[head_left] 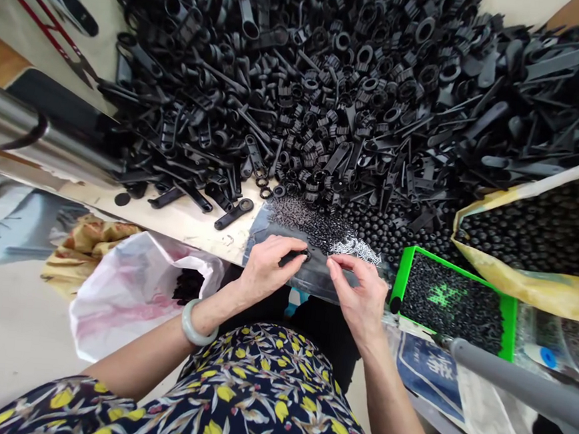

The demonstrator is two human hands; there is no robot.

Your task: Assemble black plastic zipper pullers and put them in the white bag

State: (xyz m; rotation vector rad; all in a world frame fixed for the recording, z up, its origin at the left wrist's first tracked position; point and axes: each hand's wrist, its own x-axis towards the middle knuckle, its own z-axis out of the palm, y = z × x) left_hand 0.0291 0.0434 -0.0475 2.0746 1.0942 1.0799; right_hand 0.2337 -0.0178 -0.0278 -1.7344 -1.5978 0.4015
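Black plastic piece (292,258) apparently pinched by left hand (265,270).

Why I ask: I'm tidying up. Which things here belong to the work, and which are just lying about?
Part of the work: left hand pinching a small black plastic part; right hand; small silver pieces; green tray of black beads; heap of black plastic clips.
Lying about: white plastic bag; steel tube.
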